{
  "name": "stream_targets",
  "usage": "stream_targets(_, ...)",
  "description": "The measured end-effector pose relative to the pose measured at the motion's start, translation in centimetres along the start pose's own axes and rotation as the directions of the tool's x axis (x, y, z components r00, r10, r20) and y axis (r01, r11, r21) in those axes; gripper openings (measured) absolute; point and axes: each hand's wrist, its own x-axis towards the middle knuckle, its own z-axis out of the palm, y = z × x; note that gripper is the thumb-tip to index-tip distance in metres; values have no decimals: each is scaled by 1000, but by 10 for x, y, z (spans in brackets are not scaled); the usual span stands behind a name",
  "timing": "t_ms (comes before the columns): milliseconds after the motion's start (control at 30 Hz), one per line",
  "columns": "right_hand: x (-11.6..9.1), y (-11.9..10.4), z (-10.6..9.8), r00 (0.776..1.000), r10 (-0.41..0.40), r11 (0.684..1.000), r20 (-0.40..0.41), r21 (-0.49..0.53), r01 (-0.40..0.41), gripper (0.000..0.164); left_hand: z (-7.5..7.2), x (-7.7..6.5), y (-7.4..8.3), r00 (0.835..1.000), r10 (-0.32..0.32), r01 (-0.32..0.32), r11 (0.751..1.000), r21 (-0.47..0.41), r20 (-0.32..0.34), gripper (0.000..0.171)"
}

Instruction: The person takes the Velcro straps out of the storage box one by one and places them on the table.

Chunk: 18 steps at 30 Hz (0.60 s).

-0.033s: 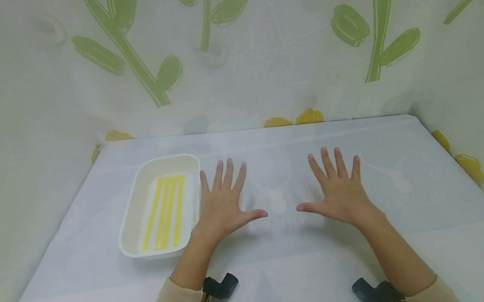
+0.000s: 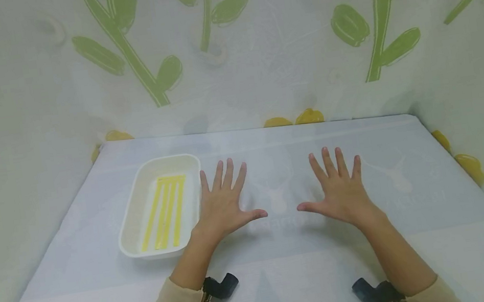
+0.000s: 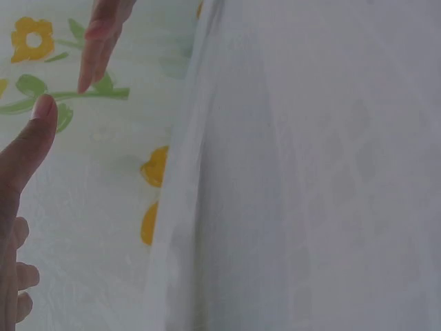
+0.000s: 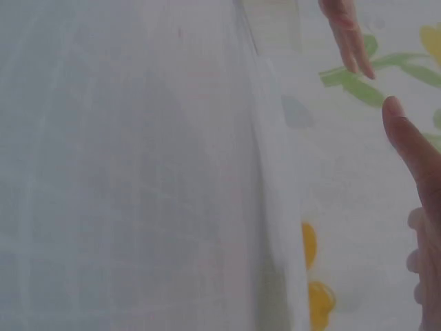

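My left hand point(image 2: 222, 205) is held over the table with its fingers straight and spread, its thumb pointing right. It holds nothing. Beside it, on the left, a white shallow tray point(image 2: 129, 228) contains several long yellow strips point(image 2: 162, 211), which lie side by side and meet a crosswise yellow band at the far end. Toward the right, my right hand point(image 2: 343, 196) is likewise spread and bare, thumb pointing left. A gap separates the two thumbs. The left wrist view shows the left thumb point(image 3: 31, 148) at its left edge; the right wrist view has the right thumb point(image 4: 410, 145).
A pale cloth with grey-blue shapes covers the table point(image 2: 297, 277). Behind and at both sides hangs a whitish curtain point(image 2: 275, 53) printed with green leaves and yellow flowers. Dark curved pieces, a left one point(image 2: 221, 286) and a right one point(image 2: 373, 292), are strapped to the wrists.
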Motion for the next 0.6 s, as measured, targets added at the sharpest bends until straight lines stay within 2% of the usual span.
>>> stream_targets(333, -3, 3, -4, 1000, 4, 1000, -2, 28, -4, 113, 0, 4, 3, 1000, -10, 10, 1000, -11, 3, 112)
stream_targets(600, -3, -2, -5, 1000, -7, 999, 10, 43, 7, 114, -2, 0, 3, 1000, -26, 26, 999, -39, 0, 116)
